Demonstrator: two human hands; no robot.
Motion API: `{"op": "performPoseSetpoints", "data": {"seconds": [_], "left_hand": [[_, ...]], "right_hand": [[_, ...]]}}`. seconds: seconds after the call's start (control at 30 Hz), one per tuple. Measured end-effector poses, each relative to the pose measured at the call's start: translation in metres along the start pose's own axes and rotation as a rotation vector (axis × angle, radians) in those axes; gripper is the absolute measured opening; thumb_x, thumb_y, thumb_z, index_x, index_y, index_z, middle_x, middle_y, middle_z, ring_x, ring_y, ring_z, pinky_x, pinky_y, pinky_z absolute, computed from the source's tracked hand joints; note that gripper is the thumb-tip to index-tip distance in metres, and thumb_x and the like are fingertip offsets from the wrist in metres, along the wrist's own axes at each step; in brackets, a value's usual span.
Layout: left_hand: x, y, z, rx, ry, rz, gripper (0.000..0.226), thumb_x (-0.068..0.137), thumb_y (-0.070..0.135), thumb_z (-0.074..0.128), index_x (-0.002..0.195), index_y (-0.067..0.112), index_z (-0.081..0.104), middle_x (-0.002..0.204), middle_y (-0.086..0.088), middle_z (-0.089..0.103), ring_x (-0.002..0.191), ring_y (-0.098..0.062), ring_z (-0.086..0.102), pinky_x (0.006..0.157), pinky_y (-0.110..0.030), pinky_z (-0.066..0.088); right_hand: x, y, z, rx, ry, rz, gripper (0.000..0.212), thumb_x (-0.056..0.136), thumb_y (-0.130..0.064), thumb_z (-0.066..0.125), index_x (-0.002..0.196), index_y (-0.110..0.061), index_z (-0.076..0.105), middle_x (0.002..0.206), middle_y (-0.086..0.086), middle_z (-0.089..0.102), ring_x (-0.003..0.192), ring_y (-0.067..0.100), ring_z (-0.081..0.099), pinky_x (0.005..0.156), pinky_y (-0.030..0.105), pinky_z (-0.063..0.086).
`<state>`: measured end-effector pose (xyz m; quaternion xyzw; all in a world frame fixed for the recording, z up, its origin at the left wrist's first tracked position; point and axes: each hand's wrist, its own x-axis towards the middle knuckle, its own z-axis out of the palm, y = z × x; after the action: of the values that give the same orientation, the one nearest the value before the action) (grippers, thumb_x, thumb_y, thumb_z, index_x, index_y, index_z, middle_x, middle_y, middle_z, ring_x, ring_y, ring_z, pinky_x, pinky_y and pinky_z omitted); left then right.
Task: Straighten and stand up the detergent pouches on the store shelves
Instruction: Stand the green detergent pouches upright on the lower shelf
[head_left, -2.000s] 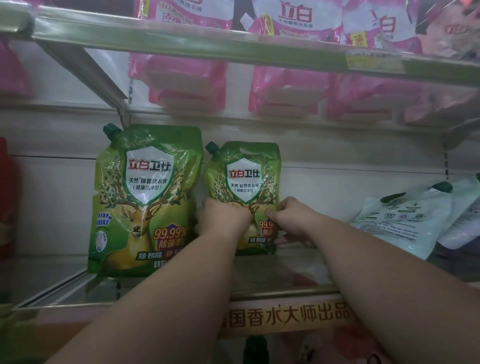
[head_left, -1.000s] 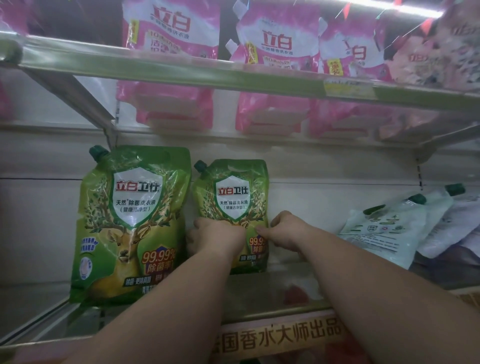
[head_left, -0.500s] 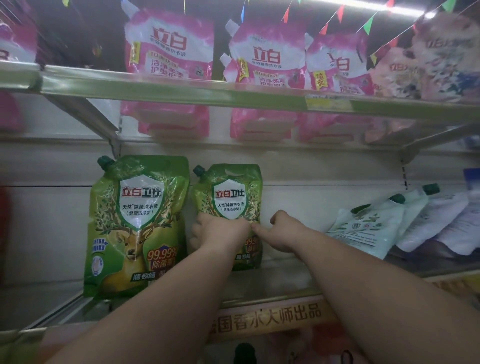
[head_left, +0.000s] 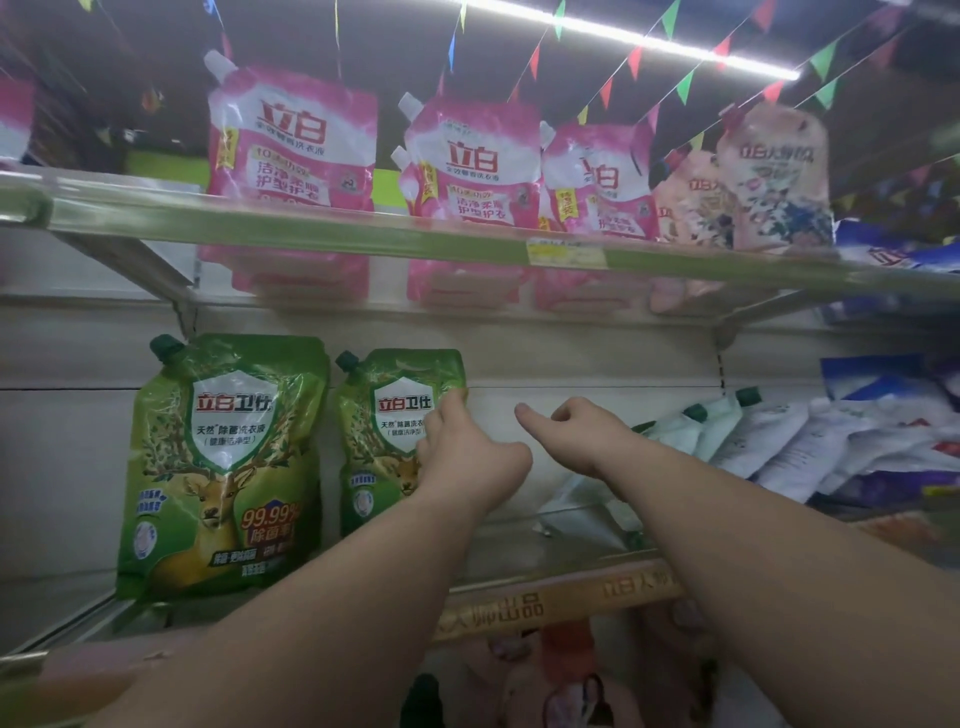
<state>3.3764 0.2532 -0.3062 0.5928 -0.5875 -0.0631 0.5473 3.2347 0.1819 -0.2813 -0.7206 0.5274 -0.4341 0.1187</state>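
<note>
glossy green spouted pouch (head_left: 387, 441) stands upright, left hand (head_left: 467, 467) touching it.

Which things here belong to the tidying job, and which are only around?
Job:
- small green pouch, left hand on it
- big green pouch, upright
- white pouches, lying tilted
- right hand, holding nothing

Around:
- pink pouches, upper shelf
- price tag
- flags
- light
</note>
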Motion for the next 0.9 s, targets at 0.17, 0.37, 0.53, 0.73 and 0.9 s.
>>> {"op": "performPoseSetpoints", "data": {"seconds": [0.17,0.37,0.53,0.73,0.9], "left_hand": [[-0.002,0.013,0.014,0.013,0.015,0.003,0.099,0.081,0.034,0.07,0.166,0.029,0.02,0.17,0.0,0.023,0.157,-0.032,0.025,0.125,-0.05,0.032],[-0.012,0.026,0.045,0.003,-0.052,0.067,0.103,0.083,0.047,0.076,0.167,0.031,0.019,0.171,0.002,0.022,0.159,-0.028,0.023,0.126,-0.049,0.031],[-0.021,0.036,0.079,0.063,-0.135,0.098,0.117,0.077,0.072,0.076,0.168,0.034,0.013,0.175,0.005,0.016,0.161,-0.028,0.02,0.126,-0.051,0.033],[-0.029,0.034,0.119,0.206,-0.166,0.146,0.135,0.063,0.093,0.065,0.167,0.039,-0.002,0.178,0.0,0.006,0.163,-0.033,0.012,0.129,-0.055,0.024],[-0.027,0.031,0.134,0.352,-0.161,0.182,0.134,0.065,0.092,0.064,0.166,0.041,-0.006,0.178,-0.006,0.003,0.162,-0.041,0.01,0.128,-0.058,0.023]], "right_hand": [[-0.008,0.01,-0.015,0.061,-0.001,-0.009,0.058,0.087,-0.082,0.051,0.073,-0.035,0.02,0.074,-0.011,0.022,0.062,0.013,0.024,0.055,0.035,0.018],[-0.012,0.036,-0.045,0.029,0.093,-0.008,0.051,0.086,-0.08,0.053,0.074,-0.034,0.034,0.076,-0.01,0.032,0.064,0.015,0.034,0.057,0.036,0.025],[-0.019,0.067,-0.073,-0.003,0.188,0.015,0.066,0.092,-0.068,0.062,0.137,-0.02,0.057,0.131,-0.003,0.059,0.119,0.022,0.058,0.089,0.036,0.044],[-0.027,0.104,-0.088,-0.031,0.214,0.077,0.062,0.094,-0.052,0.069,0.142,-0.017,0.054,0.136,0.004,0.06,0.102,0.021,0.058,0.078,0.034,0.048],[-0.024,0.129,-0.077,0.038,0.191,0.162,0.074,0.089,-0.049,0.074,0.145,-0.012,0.043,0.107,0.0,0.058,0.103,0.026,0.066,0.087,0.04,0.058]]}}
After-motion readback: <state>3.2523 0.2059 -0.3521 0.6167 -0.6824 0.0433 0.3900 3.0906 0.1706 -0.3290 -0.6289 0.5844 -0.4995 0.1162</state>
